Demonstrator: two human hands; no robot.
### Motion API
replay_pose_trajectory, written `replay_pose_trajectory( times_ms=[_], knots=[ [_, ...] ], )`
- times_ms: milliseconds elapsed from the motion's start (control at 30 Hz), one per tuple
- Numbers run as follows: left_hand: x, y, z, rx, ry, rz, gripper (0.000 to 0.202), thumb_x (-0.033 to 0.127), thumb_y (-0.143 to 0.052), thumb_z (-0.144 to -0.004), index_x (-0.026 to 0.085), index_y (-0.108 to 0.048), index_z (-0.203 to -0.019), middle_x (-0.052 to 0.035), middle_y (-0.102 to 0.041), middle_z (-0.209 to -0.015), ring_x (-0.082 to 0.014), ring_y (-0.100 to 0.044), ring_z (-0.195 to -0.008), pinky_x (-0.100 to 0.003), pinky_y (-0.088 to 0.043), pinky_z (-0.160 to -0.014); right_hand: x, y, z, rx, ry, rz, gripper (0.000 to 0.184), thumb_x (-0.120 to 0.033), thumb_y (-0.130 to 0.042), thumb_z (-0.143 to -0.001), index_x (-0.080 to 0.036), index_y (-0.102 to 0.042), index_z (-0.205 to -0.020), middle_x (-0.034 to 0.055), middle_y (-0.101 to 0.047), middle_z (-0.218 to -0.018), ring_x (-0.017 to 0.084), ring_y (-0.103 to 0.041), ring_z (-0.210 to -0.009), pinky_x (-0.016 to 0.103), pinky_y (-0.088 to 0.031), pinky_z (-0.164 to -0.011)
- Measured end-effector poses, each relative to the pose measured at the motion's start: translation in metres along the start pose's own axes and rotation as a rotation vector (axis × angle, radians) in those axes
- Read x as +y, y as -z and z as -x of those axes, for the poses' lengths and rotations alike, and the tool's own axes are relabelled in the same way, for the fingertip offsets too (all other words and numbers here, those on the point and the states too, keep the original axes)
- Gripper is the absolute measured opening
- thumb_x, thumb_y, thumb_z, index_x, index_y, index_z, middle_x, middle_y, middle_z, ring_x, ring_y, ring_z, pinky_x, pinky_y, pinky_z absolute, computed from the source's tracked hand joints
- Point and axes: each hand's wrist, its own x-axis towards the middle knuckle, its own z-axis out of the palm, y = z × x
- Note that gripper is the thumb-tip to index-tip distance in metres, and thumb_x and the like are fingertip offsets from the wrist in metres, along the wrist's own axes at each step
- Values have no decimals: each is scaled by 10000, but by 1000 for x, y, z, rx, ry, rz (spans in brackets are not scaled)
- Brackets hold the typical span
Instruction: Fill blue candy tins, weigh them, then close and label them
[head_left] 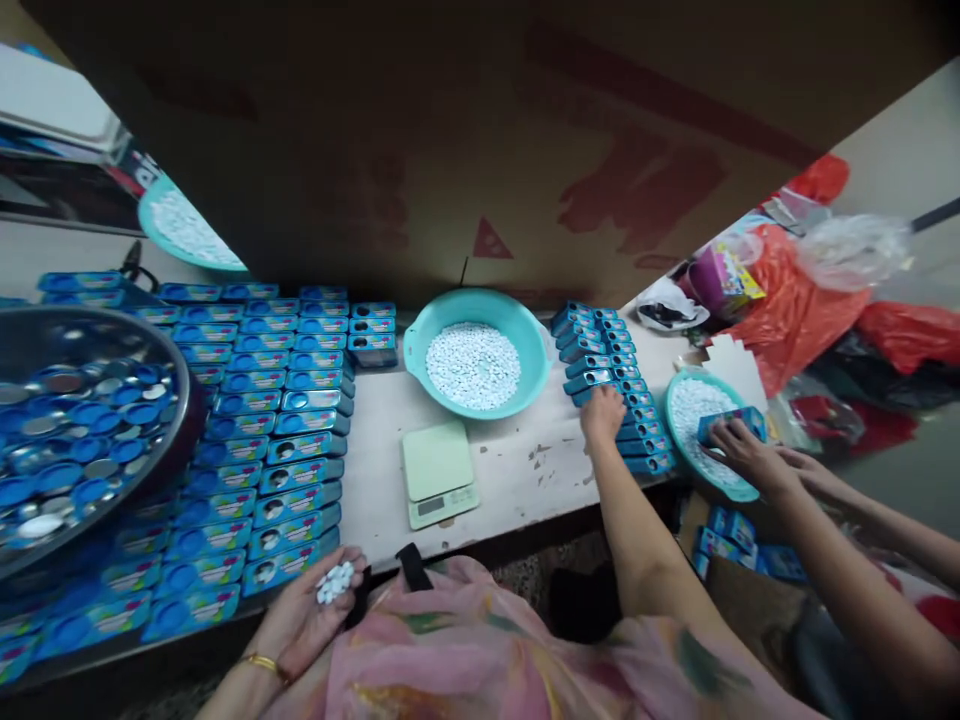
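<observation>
My left hand (304, 612) is cupped palm up near the table's front edge, with a small heap of white tablets (335, 583) in it. My right hand (603, 412) reaches to the right-hand group of blue tins (589, 362), its fingers closed at the end of one tin; the fingertips are partly hidden. In the middle stands a turquoise basin (480, 300) holding many white tablets. In front of it lies a pale green kitchen scale (438, 462) with nothing on its plate. Rows of blue tins (300, 445) fill the left side, several with open round holes.
A large metal bowl (184, 400) of blue lids stands at left. A cardboard box (420, 150) overhangs the back. At right a co-worker's hand (739, 445) holds a blue tin over another turquoise basin (671, 425). Red plastic bags (780, 300) lie behind it.
</observation>
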Motion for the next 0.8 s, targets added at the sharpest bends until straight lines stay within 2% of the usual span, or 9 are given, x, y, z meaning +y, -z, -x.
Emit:
replay_pose_trajectory(
  times_ms=[67, 133, 233, 300, 400, 500, 600, 700, 800],
  knots=[
    [-7, -3, 0, -16, -3, 10, 119, 116, -475, -763, 127, -585, -718, -52, -600, -637, -116, -566, -461, -178, -436, -351, 32, -10, -11, -70, -42, 85, 326, -140, -379, -795, -132, -573, -1058, 167, -477, -1096, 246, -399, -965, 361, -306, -738],
    [-16, -2, -1, -53, -14, 11, 106, 109, -483, -767, 105, -579, -724, -61, -597, -651, -110, -567, -485, -172, -442, -366, 47, -18, -19, -102, 21, 137, 300, -162, -381, -806, -159, -596, -1015, 151, -468, -1112, 247, -388, -969, 365, -297, -743],
    [-28, 2, -3, -117, -17, 18, 94, 125, -500, -775, 81, -575, -742, -71, -593, -663, -112, -571, -519, -165, -435, -373, 49, -18, -17, -69, 217, 158, 227, -231, -422, -816, -169, -633, -872, 128, -463, -1132, 261, -350, -1026, 385, -277, -795],
    [-33, 4, -3, -142, -15, 38, 101, 138, -501, -781, 77, -575, -750, -72, -592, -663, -109, -569, -527, -159, -429, -377, 38, -8, -2, -27, 404, 129, 205, -256, -438, -820, -180, -628, -835, 105, -431, -1195, 262, -310, -1090, 391, -256, -851],
    [-35, 3, -3, -165, -17, 55, 105, 150, -504, -784, 79, -574, -752, -70, -591, -661, -99, -563, -522, -152, -426, -383, 2, 22, 43, -13, 674, 60, 191, -237, -425, -832, -201, -605, -888, 86, -422, -1220, 239, -320, -1098, 402, -212, -930],
    [-37, -1, -3, -191, -27, 49, 103, 158, -514, -779, 80, -572, -747, -68, -587, -650, -100, -565, -524, -146, -415, -378, -59, 55, 98, -78, 911, -46, 192, -221, -420, -833, -226, -586, -928, 77, -469, -1146, 226, -383, -999, 415, -214, -941],
    [-38, -1, -2, -218, -34, 46, 98, 156, -515, -777, 80, -571, -752, -73, -593, -656, -105, -572, -531, -146, -413, -378, -122, 70, 135, -127, 1110, -158, 198, -157, -427, -810, -204, -578, -930, 93, -474, -1105, 225, -393, -960, 410, -262, -903],
    [-39, 4, -1, -218, -37, 52, 99, 154, -508, -781, 84, -574, -759, -80, -605, -662, -107, -577, -530, -148, -415, -374, -159, 68, 145, -190, 1169, -190, 190, -102, -427, -795, -177, -582, -875, 107, -504, -986, 218, -413, -913, 408, -300, -860],
    [-40, 10, -1, -198, -47, 50, 104, 150, -506, -779, 78, -581, -788, -95, -623, -680, -126, -597, -549, -172, -453, -407, -167, 67, 150, -188, 1139, -227, 176, -143, -453, -813, -164, -563, -949, 118, -502, -1045, 224, -412, -960, 419, -300, -876]
  ],
)
